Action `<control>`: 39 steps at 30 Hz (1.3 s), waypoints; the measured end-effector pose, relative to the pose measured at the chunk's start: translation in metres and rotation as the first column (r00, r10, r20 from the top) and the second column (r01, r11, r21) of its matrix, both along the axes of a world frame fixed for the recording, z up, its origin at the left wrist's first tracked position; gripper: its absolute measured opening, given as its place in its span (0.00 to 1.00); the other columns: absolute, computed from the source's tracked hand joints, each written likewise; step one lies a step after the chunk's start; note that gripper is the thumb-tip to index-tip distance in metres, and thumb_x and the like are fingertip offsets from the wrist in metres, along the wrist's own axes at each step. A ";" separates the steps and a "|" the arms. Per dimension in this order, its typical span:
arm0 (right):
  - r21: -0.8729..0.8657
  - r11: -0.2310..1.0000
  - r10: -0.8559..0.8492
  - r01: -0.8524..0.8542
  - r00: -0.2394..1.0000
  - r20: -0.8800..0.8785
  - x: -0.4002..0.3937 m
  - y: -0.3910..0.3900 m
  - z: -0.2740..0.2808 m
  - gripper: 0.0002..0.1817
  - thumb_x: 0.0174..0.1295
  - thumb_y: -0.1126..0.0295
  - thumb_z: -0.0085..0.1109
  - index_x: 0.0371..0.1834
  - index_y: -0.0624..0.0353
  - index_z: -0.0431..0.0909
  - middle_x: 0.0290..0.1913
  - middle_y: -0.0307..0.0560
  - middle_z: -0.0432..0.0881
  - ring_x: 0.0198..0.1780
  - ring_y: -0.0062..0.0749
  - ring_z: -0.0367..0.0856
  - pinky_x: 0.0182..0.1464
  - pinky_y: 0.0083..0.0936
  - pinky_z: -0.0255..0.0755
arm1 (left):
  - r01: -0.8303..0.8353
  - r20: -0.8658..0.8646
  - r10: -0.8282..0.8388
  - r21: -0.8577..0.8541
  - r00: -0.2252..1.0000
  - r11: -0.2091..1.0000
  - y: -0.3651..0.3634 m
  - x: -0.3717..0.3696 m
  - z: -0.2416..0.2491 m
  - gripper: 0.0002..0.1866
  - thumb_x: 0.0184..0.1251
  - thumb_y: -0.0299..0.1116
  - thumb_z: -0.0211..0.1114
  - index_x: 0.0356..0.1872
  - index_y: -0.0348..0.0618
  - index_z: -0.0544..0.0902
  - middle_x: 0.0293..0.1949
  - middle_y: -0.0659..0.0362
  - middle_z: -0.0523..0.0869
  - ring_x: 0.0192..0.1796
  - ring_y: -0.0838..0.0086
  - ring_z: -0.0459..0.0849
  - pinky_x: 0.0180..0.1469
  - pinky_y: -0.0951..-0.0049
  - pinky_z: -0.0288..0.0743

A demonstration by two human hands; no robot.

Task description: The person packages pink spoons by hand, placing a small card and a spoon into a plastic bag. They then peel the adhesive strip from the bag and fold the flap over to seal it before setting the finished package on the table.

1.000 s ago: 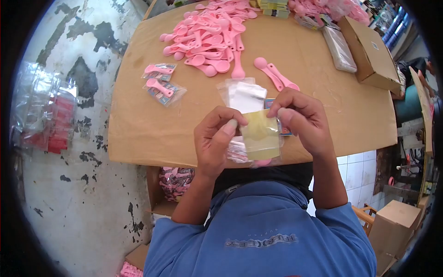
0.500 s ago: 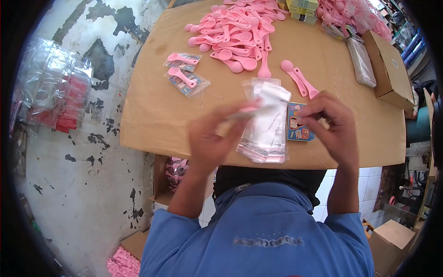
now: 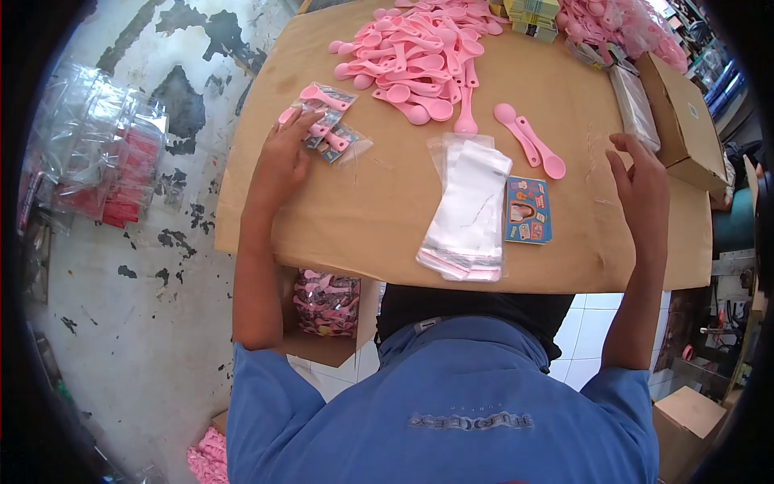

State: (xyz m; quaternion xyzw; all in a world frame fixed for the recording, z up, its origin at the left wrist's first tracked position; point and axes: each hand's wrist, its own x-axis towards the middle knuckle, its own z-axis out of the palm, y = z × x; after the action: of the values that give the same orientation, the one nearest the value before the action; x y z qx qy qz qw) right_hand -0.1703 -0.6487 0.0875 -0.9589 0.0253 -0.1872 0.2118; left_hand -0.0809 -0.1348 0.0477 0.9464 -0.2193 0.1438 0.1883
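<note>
My left hand (image 3: 282,161) is at the left of the table, fingers closed on a bagged pink measuring spoon (image 3: 319,129) that lies over other packets. Partly under it is a bagged spoon with a printed card (image 3: 348,137); another bagged spoon (image 3: 326,98) lies just beyond. My right hand (image 3: 641,177) hovers over the right side, holding nothing, with bent fingers apart. Between the hands lie a stack of clear plastic bags (image 3: 468,206) and a small pile of blue printed cards (image 3: 528,211). Two loose pink spoons (image 3: 551,161) lie beyond the cards.
A heap of pink spoons (image 3: 419,60) covers the table's far middle. Bundled yellow cards (image 3: 534,16), a bag of pink pieces (image 3: 613,28) and an open carton (image 3: 681,121) stand at the far right. Below the left front edge, a box holds packed spoons (image 3: 326,305).
My left hand has moved from above the plastic bags to the left packets, bringing a bagged spoon there. My right hand has moved right, away from the cards.
</note>
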 end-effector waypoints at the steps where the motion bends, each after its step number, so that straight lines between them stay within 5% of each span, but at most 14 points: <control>1: 0.009 1.000 0.019 -0.019 1.000 0.016 0.000 0.002 0.001 0.14 0.72 0.70 0.66 0.57 0.62 0.83 0.46 0.51 0.90 0.27 0.35 0.80 0.38 0.34 0.76 | 0.026 0.011 -0.027 0.037 1.000 0.999 -0.002 -0.006 0.007 0.31 0.60 0.16 0.62 0.67 0.49 0.84 0.76 0.50 0.77 0.82 0.53 0.67 0.82 0.48 0.59; 5: 0.119 0.984 0.130 -0.132 0.991 0.027 0.000 0.011 0.005 0.12 0.71 0.69 0.66 0.53 0.62 0.85 0.41 0.46 0.89 0.27 0.26 0.75 0.33 0.28 0.70 | 0.077 0.078 -0.098 0.233 0.992 0.969 -0.006 -0.012 0.013 0.32 0.59 0.19 0.65 0.65 0.59 0.86 0.82 0.57 0.69 0.86 0.59 0.60 0.86 0.46 0.50; 11: 0.265 0.932 0.250 -0.248 0.968 0.028 0.004 0.042 0.019 0.10 0.70 0.71 0.67 0.51 0.61 0.86 0.41 0.42 0.88 0.34 0.22 0.79 0.33 0.25 0.71 | 0.208 0.152 -0.276 0.354 0.949 0.912 -0.006 0.001 0.006 0.22 0.61 0.24 0.72 0.57 0.58 0.88 0.81 0.58 0.71 0.84 0.60 0.65 0.85 0.46 0.54; 14: 0.323 0.845 0.451 -0.426 0.892 -0.005 0.009 0.062 0.012 0.09 0.68 0.73 0.66 0.49 0.61 0.87 0.43 0.45 0.88 0.41 0.31 0.85 0.42 0.29 0.77 | 0.203 0.208 -0.278 0.320 0.938 0.926 -0.005 0.008 -0.001 0.17 0.64 0.26 0.72 0.53 0.54 0.88 0.79 0.58 0.75 0.83 0.61 0.68 0.85 0.48 0.56; 19: 0.166 0.664 0.739 -0.729 0.674 0.006 0.019 0.121 -0.007 0.11 0.66 0.72 0.67 0.51 0.59 0.87 0.53 0.50 0.87 0.60 0.49 0.82 0.66 0.41 0.74 | 0.200 0.243 -0.256 0.233 0.935 0.952 -0.005 0.008 -0.006 0.14 0.68 0.26 0.70 0.54 0.49 0.90 0.73 0.58 0.82 0.80 0.62 0.73 0.84 0.48 0.57; 22: 0.141 0.567 0.820 -0.811 0.572 -0.011 0.033 0.161 -0.020 0.15 0.67 0.69 0.68 0.54 0.61 0.85 0.58 0.50 0.86 0.64 0.46 0.80 0.68 0.39 0.73 | 0.190 0.284 -0.239 0.189 0.929 0.963 -0.003 0.008 -0.008 0.15 0.69 0.25 0.69 0.55 0.49 0.91 0.69 0.59 0.85 0.78 0.61 0.76 0.83 0.48 0.59; 25: -0.125 0.459 0.887 -0.880 0.462 0.007 0.053 0.200 -0.050 0.23 0.67 0.63 0.69 0.62 0.62 0.82 0.63 0.50 0.85 0.67 0.45 0.79 0.68 0.38 0.74 | 0.173 0.324 -0.217 0.159 0.921 0.972 -0.003 0.006 -0.006 0.15 0.68 0.25 0.70 0.54 0.49 0.91 0.67 0.60 0.87 0.75 0.64 0.79 0.82 0.50 0.62; 31: -0.343 0.454 0.882 -0.822 0.468 0.045 0.066 0.244 -0.081 0.38 0.68 0.48 0.65 0.74 0.63 0.73 0.74 0.52 0.77 0.76 0.43 0.72 0.73 0.40 0.68 | 0.164 0.351 -0.181 0.078 0.919 0.983 -0.002 0.008 -0.011 0.14 0.69 0.24 0.70 0.53 0.47 0.91 0.63 0.60 0.89 0.73 0.65 0.81 0.80 0.50 0.65; 39: -0.362 0.473 0.869 -0.804 0.493 0.039 0.060 0.237 -0.084 0.37 0.69 0.44 0.64 0.70 0.63 0.76 0.72 0.53 0.78 0.76 0.42 0.73 0.73 0.40 0.68 | 0.139 0.339 -0.105 -0.079 0.935 0.987 0.001 0.011 -0.014 0.14 0.69 0.22 0.69 0.53 0.46 0.92 0.62 0.57 0.90 0.72 0.62 0.82 0.79 0.51 0.67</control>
State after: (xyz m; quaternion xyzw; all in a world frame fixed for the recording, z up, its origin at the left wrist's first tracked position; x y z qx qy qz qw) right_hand -0.1098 -0.4115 0.0032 -0.8398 -0.5007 -0.1638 0.1316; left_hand -0.0695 -0.1338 0.0341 0.8821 -0.2988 0.3012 0.2048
